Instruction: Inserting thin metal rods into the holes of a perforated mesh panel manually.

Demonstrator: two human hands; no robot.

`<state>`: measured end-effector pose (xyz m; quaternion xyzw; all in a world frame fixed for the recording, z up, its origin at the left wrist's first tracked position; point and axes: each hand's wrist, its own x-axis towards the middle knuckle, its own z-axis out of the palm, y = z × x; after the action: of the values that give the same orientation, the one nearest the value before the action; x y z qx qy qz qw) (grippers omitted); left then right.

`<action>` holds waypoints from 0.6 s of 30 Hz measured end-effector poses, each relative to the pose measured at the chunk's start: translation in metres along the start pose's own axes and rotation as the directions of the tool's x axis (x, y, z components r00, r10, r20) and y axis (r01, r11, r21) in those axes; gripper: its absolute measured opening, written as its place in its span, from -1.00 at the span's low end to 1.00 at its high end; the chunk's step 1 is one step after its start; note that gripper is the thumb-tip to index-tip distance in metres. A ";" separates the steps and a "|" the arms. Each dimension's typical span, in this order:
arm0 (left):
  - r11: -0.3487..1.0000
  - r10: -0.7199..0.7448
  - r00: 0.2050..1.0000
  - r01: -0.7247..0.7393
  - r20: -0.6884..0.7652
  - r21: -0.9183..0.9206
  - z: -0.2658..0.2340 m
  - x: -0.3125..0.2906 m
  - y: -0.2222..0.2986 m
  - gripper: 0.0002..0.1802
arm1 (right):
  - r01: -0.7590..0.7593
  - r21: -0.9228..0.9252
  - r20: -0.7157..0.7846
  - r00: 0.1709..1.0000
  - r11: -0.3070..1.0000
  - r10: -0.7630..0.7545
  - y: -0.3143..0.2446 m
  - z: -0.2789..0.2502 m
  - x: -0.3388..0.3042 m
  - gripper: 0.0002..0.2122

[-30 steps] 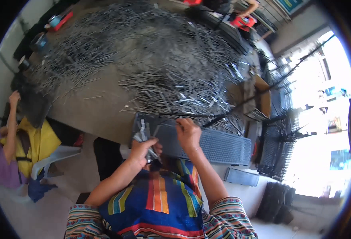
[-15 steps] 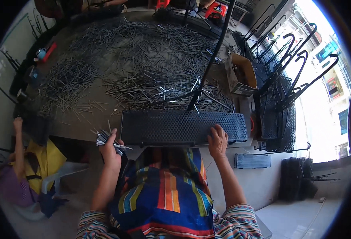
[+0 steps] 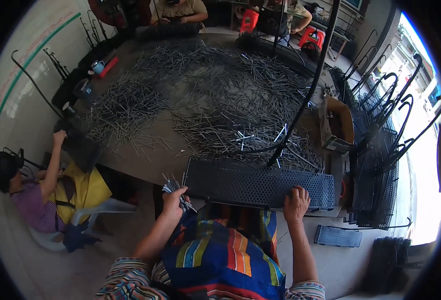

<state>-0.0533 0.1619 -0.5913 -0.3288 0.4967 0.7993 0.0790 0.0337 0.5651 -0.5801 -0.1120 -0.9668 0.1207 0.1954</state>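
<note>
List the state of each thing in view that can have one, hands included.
Left hand, closed around a bundle of thin silvery metal pieces
Long dark perforated metal panel, lying perforated face up
Right hand, open, resting on the panel
Brown cardboard box, open-topped
White plastic chair, occupied
Thin grey metal pieces on the brown table, loose, scattered

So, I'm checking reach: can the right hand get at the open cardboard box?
Probably yes: the right hand rests on the perforated panel, seemingly empty, and nothing tall blocks the cardboard box.
</note>
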 end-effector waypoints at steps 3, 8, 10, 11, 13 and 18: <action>1.000 -0.024 1.000 0.025 -0.014 0.009 0.001 -0.009 0.001 -0.90 | -0.014 0.024 -0.001 1.000 1.000 0.015 0.006 0.002 0.007 -0.74; 0.995 0.009 0.998 -0.003 -0.060 0.099 0.009 -0.018 0.017 -0.87 | 0.018 0.037 -0.061 0.998 0.999 -0.015 0.004 0.003 0.016 -0.81; 0.976 0.139 0.984 -0.117 -0.114 0.184 0.008 -0.023 0.017 -0.87 | 0.017 0.058 -0.059 0.998 0.998 -0.013 0.001 0.000 0.017 -0.83; 0.974 0.142 0.982 -0.117 -0.121 0.195 0.011 -0.025 0.020 -0.87 | 0.023 0.075 -0.084 0.996 0.997 -0.017 -0.002 0.000 0.020 -0.86; 0.913 0.359 0.932 -0.338 -0.056 0.228 0.026 -0.037 0.032 -0.88 | 0.002 0.082 -0.071 0.997 0.997 0.004 -0.003 0.000 0.020 -0.85; 0.990 -0.135 0.947 0.115 0.292 0.084 0.079 -0.058 0.043 -0.86 | -0.017 0.028 -0.056 0.998 0.999 0.018 -0.019 -0.006 0.024 -0.81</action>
<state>-0.0632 0.2190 -0.5017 -0.2329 0.4833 0.8163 0.2139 0.0112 0.5543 -0.5606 -0.1213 -0.9582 0.1324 0.2229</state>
